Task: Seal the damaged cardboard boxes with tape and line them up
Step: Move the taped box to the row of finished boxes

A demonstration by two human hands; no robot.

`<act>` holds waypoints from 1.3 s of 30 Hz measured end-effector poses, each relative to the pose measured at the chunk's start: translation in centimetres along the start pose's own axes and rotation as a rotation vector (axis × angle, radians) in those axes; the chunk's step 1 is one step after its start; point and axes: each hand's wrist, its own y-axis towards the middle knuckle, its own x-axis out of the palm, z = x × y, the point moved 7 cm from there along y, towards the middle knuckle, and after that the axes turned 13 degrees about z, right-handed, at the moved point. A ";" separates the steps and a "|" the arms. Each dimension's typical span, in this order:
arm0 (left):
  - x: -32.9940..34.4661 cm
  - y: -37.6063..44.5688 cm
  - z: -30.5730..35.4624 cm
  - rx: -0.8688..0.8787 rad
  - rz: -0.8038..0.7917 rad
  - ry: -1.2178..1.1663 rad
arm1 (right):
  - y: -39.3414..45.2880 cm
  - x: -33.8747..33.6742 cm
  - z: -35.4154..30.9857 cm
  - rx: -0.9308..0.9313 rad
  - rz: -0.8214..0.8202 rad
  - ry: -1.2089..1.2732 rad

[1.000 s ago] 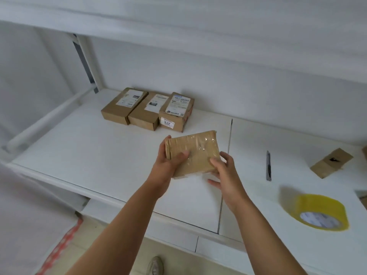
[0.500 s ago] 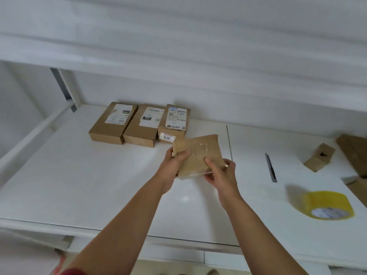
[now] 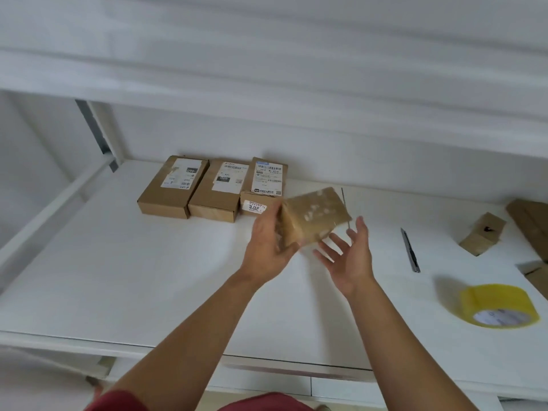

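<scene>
A small taped cardboard box (image 3: 317, 215) is tilted in the air just right of a row of three labelled boxes: left (image 3: 172, 188), middle (image 3: 219, 191) and right (image 3: 265, 185), standing side by side near the back wall. My left hand (image 3: 267, 247) grips the taped box along its left side. My right hand (image 3: 350, 256) is spread open below and to the right of the box, palm up, a little apart from it.
A yellow tape roll (image 3: 498, 307) lies on the white shelf (image 3: 148, 277) at the right. A dark utility knife (image 3: 410, 250) lies between my right hand and a small cardboard box (image 3: 483, 237). More cardboard pieces (image 3: 530, 223) sit at the far right edge.
My right hand has let go of the taped box and opened. My left hand has carried the box farther back toward the row and tilted it.
</scene>
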 end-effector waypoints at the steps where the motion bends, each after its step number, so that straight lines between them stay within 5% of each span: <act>1: 0.1 -0.3 0.9 0.211 -0.006 0.145 | -0.3 0.3 -0.1 0.022 -0.043 0.013; 3: 0.9 -1.4 2.0 0.507 0.010 0.304 | -0.8 1.2 -0.2 0.027 -0.127 0.009; 7: 2.6 -3.1 2.4 0.578 -0.032 0.360 | -0.7 1.9 -0.5 0.020 -0.250 0.081; 13: 2.7 -3.2 1.5 0.119 -0.017 0.144 | 0.1 1.0 -0.4 0.054 -0.275 0.054; 19: 3.3 -1.8 2.1 0.249 0.051 0.425 | 0.5 0.3 -1.1 -0.170 0.027 -0.368; 24: 5.8 0.4 1.1 0.174 -0.031 0.535 | 0.5 1.6 -0.9 -0.234 -0.061 -0.592; 31: 6.8 3.4 -1.4 -0.033 -0.208 0.528 | 6.1 6.2 -3.3 -0.359 0.027 -0.657; 39: 5.1 3.0 -2.9 -0.110 -0.231 0.539 | 10.2 7.6 -1.8 -0.282 0.034 -0.772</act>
